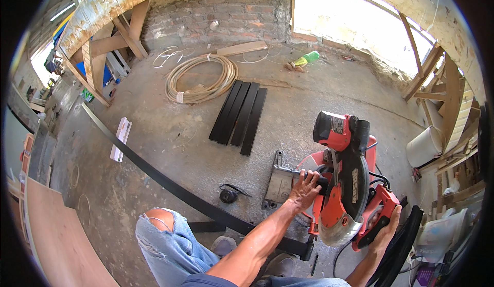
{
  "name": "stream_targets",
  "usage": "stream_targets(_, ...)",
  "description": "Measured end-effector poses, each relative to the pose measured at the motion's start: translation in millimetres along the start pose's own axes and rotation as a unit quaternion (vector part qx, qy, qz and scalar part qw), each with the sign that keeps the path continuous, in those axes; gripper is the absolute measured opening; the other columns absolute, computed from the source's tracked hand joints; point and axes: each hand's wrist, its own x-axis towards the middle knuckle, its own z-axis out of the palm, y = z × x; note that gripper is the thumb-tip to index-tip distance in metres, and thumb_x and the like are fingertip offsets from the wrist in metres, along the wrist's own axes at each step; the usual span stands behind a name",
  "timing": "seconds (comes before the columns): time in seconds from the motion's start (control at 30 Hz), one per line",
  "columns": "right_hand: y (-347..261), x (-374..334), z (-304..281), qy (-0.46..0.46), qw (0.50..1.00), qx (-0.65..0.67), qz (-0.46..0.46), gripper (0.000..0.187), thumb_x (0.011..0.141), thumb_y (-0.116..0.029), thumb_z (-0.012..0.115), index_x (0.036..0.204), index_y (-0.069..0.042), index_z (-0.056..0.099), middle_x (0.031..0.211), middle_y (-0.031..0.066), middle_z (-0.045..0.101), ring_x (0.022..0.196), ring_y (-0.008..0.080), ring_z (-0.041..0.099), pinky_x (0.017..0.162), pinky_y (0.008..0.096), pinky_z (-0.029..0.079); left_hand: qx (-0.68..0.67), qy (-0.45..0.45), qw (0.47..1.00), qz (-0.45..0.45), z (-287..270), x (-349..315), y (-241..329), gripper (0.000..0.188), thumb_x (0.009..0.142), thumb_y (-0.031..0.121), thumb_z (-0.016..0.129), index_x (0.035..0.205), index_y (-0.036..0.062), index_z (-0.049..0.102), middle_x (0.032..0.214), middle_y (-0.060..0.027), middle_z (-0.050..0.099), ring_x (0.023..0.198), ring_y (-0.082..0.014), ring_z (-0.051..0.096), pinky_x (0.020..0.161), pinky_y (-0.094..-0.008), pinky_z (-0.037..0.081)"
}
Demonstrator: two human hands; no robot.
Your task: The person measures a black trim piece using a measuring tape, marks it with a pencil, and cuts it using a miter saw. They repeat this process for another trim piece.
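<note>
A red and black miter saw point(352, 184) stands on the floor in front of me, to the right. My right hand point(385, 230) is closed around its red handle point(378, 212). The fingers of my left hand point(304, 188) curl over a black grip-like part at the left side of the saw, beside its grey metal base point(280, 184). A long black strip point(170, 181) stretches from the far left to the saw's near side, its near end by a red clamp. A tape measure point(228, 194) lies left of the base.
Several short black strips point(239, 114) lie side by side beyond the saw. Behind them are a coiled hose point(177, 84), a wooden board point(242, 48) and a green bottle point(307, 58). A white bucket point(424, 147) stands at right; a wooden panel point(62, 230) is at left.
</note>
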Motion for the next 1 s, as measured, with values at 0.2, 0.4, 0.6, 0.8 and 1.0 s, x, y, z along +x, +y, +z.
stream_targets(0.2, -1.0, 1.6, 0.9, 0.002, 1.0, -0.001, -0.007, 0.062, 0.094, -0.069, 0.048, 0.086, -0.009, 0.06, 0.061, -0.0003, 0.053, 0.046, 0.0104, 0.049, 0.044, 0.0242, 0.038, -0.001, 0.014, 1.0, 0.002, 2.6, -0.4, -0.2, 0.023, 0.084, 0.016, 0.061, 0.104, 0.013, 0.071, 0.13, -0.0162, 0.044, 0.132, -0.0344, 0.036, 0.114, -0.0568, 0.022)
stream_targets(0.4, -4.6, -0.7, 4.3, -0.001, 1.0, -0.003, -0.011, 0.062, 0.095, -0.069, 0.047, 0.087, -0.008, 0.06, 0.061, -0.0002, 0.053, 0.046, 0.0105, 0.049, 0.044, 0.0246, 0.039, -0.007, 0.005, 1.0, 0.004, 2.8, -0.4, -0.7, 0.023, 0.083, 0.015, 0.061, 0.104, 0.013, 0.07, 0.13, -0.016, 0.044, 0.132, -0.0343, 0.036, 0.114, -0.0566, 0.022)
stream_targets(0.6, -1.6, 1.5, 0.9, 0.003, 1.0, 0.0, -0.008, 0.061, 0.097, -0.067, 0.046, 0.089, -0.008, 0.06, 0.062, 0.0001, 0.054, 0.047, 0.0099, 0.05, 0.044, 0.0244, 0.04, -0.006, -0.002, 1.0, 0.002, -0.2, -0.3, -0.1, 0.023, 0.084, 0.015, 0.061, 0.105, 0.0133, 0.071, 0.131, -0.016, 0.044, 0.132, -0.0343, 0.036, 0.114, -0.0565, 0.021)
stream_targets(0.8, -1.5, -0.2, -1.5, -0.01, 1.0, 0.003, -0.003, 0.062, 0.098, -0.066, 0.044, 0.09, -0.007, 0.059, 0.063, 0.0004, 0.055, 0.048, 0.0096, 0.051, 0.045, 0.0239, 0.041, 0.004, 0.0, 1.0, 0.003, -0.8, -0.1, 0.0, 0.024, 0.085, 0.016, 0.061, 0.106, 0.0137, 0.071, 0.131, -0.0159, 0.044, 0.134, -0.0344, 0.035, 0.114, -0.0559, 0.02)
stream_targets(1.0, -2.8, -2.4, 0.8, 0.003, 1.0, 0.0, -0.003, 0.061, 0.095, -0.068, 0.047, 0.088, -0.009, 0.06, 0.063, 0.0001, 0.053, 0.049, 0.0105, 0.05, 0.046, 0.0245, 0.04, -0.01, -0.008, 1.0, 0.0, -1.5, 1.3, -0.2, 0.024, 0.085, 0.016, 0.06, 0.106, 0.0134, 0.071, 0.131, -0.0157, 0.044, 0.133, -0.0342, 0.035, 0.114, -0.0554, 0.02)
